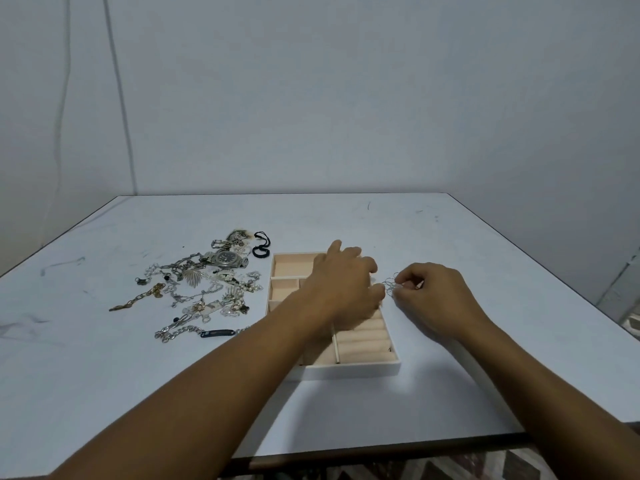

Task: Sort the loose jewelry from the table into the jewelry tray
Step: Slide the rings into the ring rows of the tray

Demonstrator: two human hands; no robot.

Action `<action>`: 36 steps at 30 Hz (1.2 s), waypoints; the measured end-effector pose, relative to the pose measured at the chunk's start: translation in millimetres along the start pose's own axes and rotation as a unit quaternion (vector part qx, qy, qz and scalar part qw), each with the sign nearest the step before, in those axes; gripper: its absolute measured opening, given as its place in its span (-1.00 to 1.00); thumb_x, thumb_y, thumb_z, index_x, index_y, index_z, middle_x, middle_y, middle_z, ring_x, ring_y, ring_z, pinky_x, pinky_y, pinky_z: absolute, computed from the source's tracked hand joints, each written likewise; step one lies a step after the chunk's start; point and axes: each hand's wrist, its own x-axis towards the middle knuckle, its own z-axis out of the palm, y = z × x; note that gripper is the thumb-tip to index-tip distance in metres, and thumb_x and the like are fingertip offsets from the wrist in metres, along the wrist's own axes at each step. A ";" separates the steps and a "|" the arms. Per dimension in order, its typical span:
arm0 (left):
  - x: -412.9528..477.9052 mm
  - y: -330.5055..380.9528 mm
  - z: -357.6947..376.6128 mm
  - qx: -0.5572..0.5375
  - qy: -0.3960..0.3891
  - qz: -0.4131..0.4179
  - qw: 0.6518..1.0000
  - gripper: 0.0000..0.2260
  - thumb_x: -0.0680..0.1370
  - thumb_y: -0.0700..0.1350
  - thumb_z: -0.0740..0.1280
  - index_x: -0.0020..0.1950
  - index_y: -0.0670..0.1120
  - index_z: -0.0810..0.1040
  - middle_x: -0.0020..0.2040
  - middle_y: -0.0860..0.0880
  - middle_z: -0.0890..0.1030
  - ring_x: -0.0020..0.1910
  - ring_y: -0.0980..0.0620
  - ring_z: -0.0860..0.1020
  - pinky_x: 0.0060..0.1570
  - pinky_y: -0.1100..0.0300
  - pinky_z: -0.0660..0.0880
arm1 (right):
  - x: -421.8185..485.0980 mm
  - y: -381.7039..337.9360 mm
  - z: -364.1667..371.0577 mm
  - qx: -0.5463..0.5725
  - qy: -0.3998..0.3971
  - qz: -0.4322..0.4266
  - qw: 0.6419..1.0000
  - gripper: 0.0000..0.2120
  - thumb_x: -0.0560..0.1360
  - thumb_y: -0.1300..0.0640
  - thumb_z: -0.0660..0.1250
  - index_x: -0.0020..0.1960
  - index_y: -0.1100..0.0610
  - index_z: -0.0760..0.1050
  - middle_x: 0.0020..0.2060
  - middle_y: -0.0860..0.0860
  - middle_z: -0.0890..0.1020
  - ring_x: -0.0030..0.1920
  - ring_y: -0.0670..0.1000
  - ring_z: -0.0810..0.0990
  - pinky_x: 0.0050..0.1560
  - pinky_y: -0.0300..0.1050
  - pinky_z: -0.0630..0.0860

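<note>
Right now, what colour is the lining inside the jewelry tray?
Pale peach lining, white frame on the jewelry tray; clearest in the head view.

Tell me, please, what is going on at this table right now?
A person is sorting jewelry. The left hand reaches across the tray and, together with the right hand, pinches a thin silver wire piece just past the tray's right edge. The jewelry pile, including a watch, lies on the table left of the tray.
</note>
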 end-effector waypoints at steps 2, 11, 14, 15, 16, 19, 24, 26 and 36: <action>8.9 2.9 2.4 -0.016 -0.024 -0.010 1.000 -0.59 0.53 0.15 0.22 0.32 0.02 0.48 0.37 -0.03 0.41 0.43 -0.14 0.20 0.32 -0.09 0.24 | 5.2 0.2 1.5 -0.021 -0.007 -0.009 1.000 -0.98 0.42 0.03 0.41 -0.16 -0.05 0.59 -0.29 -0.16 0.61 -0.17 -0.07 0.58 -0.03 -0.06 0.54; 27.8 14.9 7.0 0.002 -0.077 -0.082 0.994 -0.66 0.47 0.02 0.33 0.21 -0.06 0.54 0.46 -0.12 0.26 0.52 -0.24 -0.09 0.41 -0.19 0.04 | 9.2 6.2 4.6 -0.049 -0.002 -0.006 0.999 -0.89 0.41 -0.04 0.43 -0.17 0.00 0.61 -0.32 -0.17 0.56 -0.15 -0.02 0.57 0.05 0.02 0.52; 31.2 21.0 4.4 0.002 -0.092 -0.099 0.991 -0.81 0.45 -0.09 0.35 0.03 -0.11 0.54 0.38 -0.13 0.31 0.50 -0.29 -0.05 0.36 -0.19 0.09 | 10.5 8.5 4.7 -0.037 -0.008 0.002 0.999 -0.92 0.41 -0.01 0.44 -0.21 -0.02 0.59 -0.32 -0.17 0.57 -0.13 -0.02 0.57 0.06 0.02 0.51; 32.3 22.9 2.9 0.007 -0.099 -0.104 0.990 -0.83 0.47 -0.11 0.33 0.03 -0.11 0.53 0.35 -0.14 0.33 0.48 -0.30 -0.02 0.34 -0.18 0.11 | 11.0 9.1 4.8 -0.031 -0.010 0.005 0.999 -0.93 0.41 0.01 0.44 -0.22 -0.02 0.59 -0.31 -0.16 0.58 -0.12 -0.01 0.58 0.06 0.01 0.52; 33.6 24.3 2.1 0.012 -0.106 -0.108 0.988 -0.81 0.48 -0.11 0.32 0.07 -0.11 0.52 0.34 -0.14 0.34 0.48 -0.31 -0.01 0.33 -0.19 0.12 | 11.7 9.4 4.7 -0.024 -0.013 0.010 1.000 -0.93 0.40 0.04 0.45 -0.23 -0.01 0.59 -0.30 -0.16 0.59 -0.11 -0.01 0.58 0.05 0.00 0.53; 36.4 29.4 1.8 0.037 -0.114 -0.119 0.986 -0.70 0.51 -0.08 0.31 0.21 -0.14 0.45 0.33 -0.15 0.34 0.47 -0.32 0.02 0.33 -0.18 0.14 | 14.2 9.8 4.0 -0.004 -0.019 0.027 0.999 -0.94 0.39 0.08 0.45 -0.25 0.02 0.60 -0.29 -0.12 0.62 -0.13 0.00 0.60 -0.03 -0.08 0.54; 38.6 35.5 1.2 0.052 -0.113 -0.125 0.984 -0.74 0.47 -0.14 0.34 0.13 -0.14 0.42 0.26 -0.16 0.37 0.39 -0.30 0.15 0.31 -0.16 0.21 | 17.5 10.9 4.1 0.016 -0.031 0.052 0.998 -0.94 0.36 0.12 0.45 -0.27 0.04 0.58 -0.27 -0.08 0.65 -0.15 0.00 0.60 -0.06 -0.08 0.57; 39.1 35.8 0.9 0.047 -0.111 -0.121 0.985 -0.81 0.47 -0.15 0.34 0.00 -0.11 0.37 0.24 -0.17 0.37 0.37 -0.30 0.16 0.29 -0.16 0.22 | 17.9 10.9 3.4 0.024 -0.033 0.060 0.997 -0.94 0.36 0.13 0.45 -0.26 0.05 0.58 -0.26 -0.07 0.64 -0.16 -0.01 0.60 -0.11 -0.11 0.55; 44.0 37.9 7.0 0.114 -0.089 -0.132 0.981 -0.69 0.48 -0.14 0.29 0.22 -0.10 0.44 0.34 -0.15 0.35 0.47 -0.33 0.00 0.35 -0.23 0.08 | 14.5 8.1 -0.3 0.054 -0.033 0.045 0.997 -0.92 0.38 0.19 0.44 -0.26 0.12 0.56 -0.31 -0.07 0.62 -0.24 -0.13 0.54 -0.32 -0.24 0.38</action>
